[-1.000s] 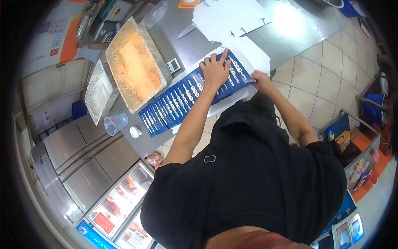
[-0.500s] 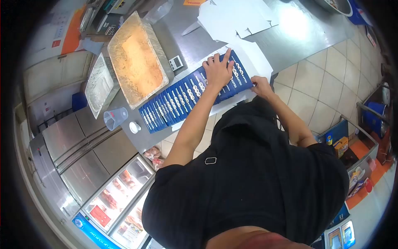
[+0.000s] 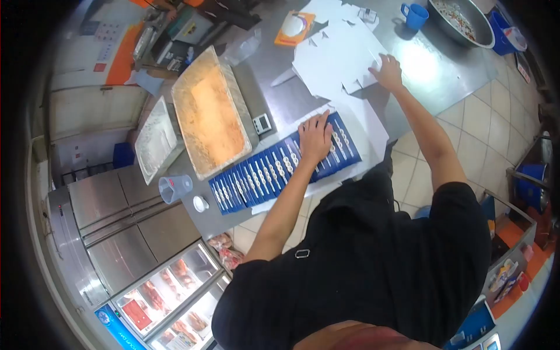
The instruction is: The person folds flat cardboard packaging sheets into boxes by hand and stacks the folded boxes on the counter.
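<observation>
A row of overlapping blue printed packaging pieces (image 3: 271,169) with white lettering lies fanned along the steel table. My left hand (image 3: 315,139) rests on the row near its right end, fingers spread flat. White cardboard (image 3: 370,137) lies beneath and beyond the blue pieces. My right hand (image 3: 388,74) reaches to the right edge of a flat, notched white cardboard blank (image 3: 332,58). Its fingers are apart, with the fingertips at the cardboard's edge; nothing is visibly held.
Left of the row stand a deep tray of orange-tan crumbs (image 3: 213,116) and a tray of white powder (image 3: 154,140). Nearby are a small digital device (image 3: 262,123), a clear plastic jug (image 3: 175,189) and a white lid (image 3: 200,203). A blue mug (image 3: 415,16) and metal bowl (image 3: 487,41) stand at far right.
My right hand has left the right end of the blue row and moved up to the white cardboard blank. The left hand stays on the blue pieces. The whole view has shifted.
</observation>
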`<state>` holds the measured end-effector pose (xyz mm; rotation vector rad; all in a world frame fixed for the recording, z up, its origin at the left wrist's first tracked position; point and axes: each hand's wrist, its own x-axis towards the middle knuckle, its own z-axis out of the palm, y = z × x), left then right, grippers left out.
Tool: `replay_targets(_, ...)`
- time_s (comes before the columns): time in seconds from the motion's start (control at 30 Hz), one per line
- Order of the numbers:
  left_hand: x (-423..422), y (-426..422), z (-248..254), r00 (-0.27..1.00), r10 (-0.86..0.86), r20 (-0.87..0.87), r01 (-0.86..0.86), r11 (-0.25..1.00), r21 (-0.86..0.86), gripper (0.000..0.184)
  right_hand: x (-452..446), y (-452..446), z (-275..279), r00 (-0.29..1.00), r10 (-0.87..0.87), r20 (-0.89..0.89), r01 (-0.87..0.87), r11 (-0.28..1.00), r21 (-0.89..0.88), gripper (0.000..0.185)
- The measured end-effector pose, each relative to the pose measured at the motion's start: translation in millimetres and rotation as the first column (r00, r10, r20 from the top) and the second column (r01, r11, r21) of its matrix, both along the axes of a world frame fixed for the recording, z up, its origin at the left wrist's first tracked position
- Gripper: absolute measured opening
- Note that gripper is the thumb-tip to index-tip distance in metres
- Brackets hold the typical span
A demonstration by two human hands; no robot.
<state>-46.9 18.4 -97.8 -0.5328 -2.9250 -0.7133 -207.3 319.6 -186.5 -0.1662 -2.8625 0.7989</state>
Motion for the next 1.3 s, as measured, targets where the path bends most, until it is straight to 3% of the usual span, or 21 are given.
replay_targets(0.07,1,-6,-2,0.999,0.013,-0.039,-0.008,0.991,0.134,0.042,-34,-1,-5,0.968,-0.251,0.012,0.246,0.957,0.155,0.073)
replay_targets(0.13,6,-10,5,0.998,0.043,-0.049,-0.032,0.976,0.216,0.043,-43,-3,14,0.946,-0.298,0.130,0.288,0.953,0.088,0.071)
replay_targets(0.2,15,-14,12,0.996,0.074,-0.051,-0.055,0.951,0.304,0.043,-43,-6,32,0.890,-0.348,0.294,0.309,0.936,0.171,0.068)
replay_targets(0.33,37,-13,24,0.974,0.228,0.007,-0.213,0.894,0.394,0.045,-37,-10,46,0.904,-0.368,0.217,0.318,0.919,0.233,0.062)
replay_targets(0.4,41,-9,22,0.953,0.275,0.124,-0.297,0.782,0.548,0.049,-36,-9,44,0.968,-0.249,-0.019,0.240,0.906,0.348,0.047)
replay_targets(0.47,41,0,29,0.957,0.263,0.120,-0.282,0.765,0.579,0.053,-64,3,18,0.976,-0.217,0.006,0.206,0.931,0.301,0.041)
replay_targets(0.53,38,6,41,0.893,0.088,0.441,-0.424,0.493,0.760,0.056,-61,3,36,0.982,-0.184,0.045,0.167,0.954,0.250,0.035)
replay_targets(0.57,33,5,52,0.806,-0.008,0.592,-0.540,0.402,0.740,0.057,-53,0,68,0.998,-0.053,0.016,0.053,0.999,0.014,0.030)
replay_targets(0.6,26,5,56,0.808,-0.011,0.589,-0.537,0.396,0.744,0.057,-42,-10,96,0.996,0.071,-0.047,-0.080,0.974,-0.214,0.026)
replay_targets(0.63,19,5,58,0.795,-0.128,0.592,-0.553,0.247,0.796,0.058,-26,-22,104,0.934,0.134,-0.332,-0.290,0.828,-0.481,0.025)
replay_targets(0.7,8,0,70,0.762,-0.359,0.538,-0.609,-0.119,0.784,0.055,38,-54,180,0.934,0.177,-0.310,-0.301,0.858,-0.416,0.026)
replay_targets(0.73,5,-2,93,0.763,-0.362,0.535,-0.610,-0.131,0.781,0.055,57,-56,186,0.934,0.185,-0.306,-0.304,0.862,-0.406,0.026)
replay_targets(0.8,-2,-8,129,0.685,-0.521,0.509,-0.716,-0.354,0.602,0.049,87,-55,196,0.735,0.554,-0.391,-0.594,0.804,0.024,0.037)
replay_targets(0.83,-7,-14,135,0.659,-0.575,0.485,-0.745,-0.413,0.523,0.047,102,-57,199,0.736,0.553,-0.390,-0.587,0.808,0.038,0.037)
replay_targets(0.9,-21,-26,118,0.626,-0.600,0.498,-0.742,-0.261,0.617,0.031,128,-67,203,0.774,0.479,-0.414,-0.511,0.859,0.037,0.041)
replay_targets(0.93,-20,-23,112,0.623,-0.609,0.491,-0.741,-0.257,0.621,0.031,140,-77,209,0.746,0.435,-0.505,-0.459,0.884,0.083,0.035)
replay_targets(1.0,-12,-7,105,0.698,-0.351,0.625,-0.707,-0.196,0.679,0.022,164,-95,223,0.728,0.372,-0.577,-0.439,0.898,0.026,0.022)
replay_targets(1.13,6,8,114,0.818,-0.375,0.436,-0.570,-0.427,0.702,0.019,197,-108,222,0.769,0.385,-0.511,-0.504,0.856,-0.114,0.009)
replay_targets(1.2,13,6,126,0.822,-0.439,0.363,-0.551,-0.449,0.703,0.017,205,-111,221,0.938,0.158,-0.307,-0.315,0.755,-0.575,0.016)
replay_targets(1.27,23,4,141,0.861,-0.407,0.306,-0.453,-0.338,0.825,0.016,205,-106,217,0.943,0.196,-0.269,-0.301,0.847,-0.439,0.020)
replay_targets(1.3,22,-3,132,0.869,-0.406,0.282,-0.426,-0.325,0.844,0.018,207,-113,230,0.877,0.153,-0.456,-0.372,0.817,-0.441,0.024)
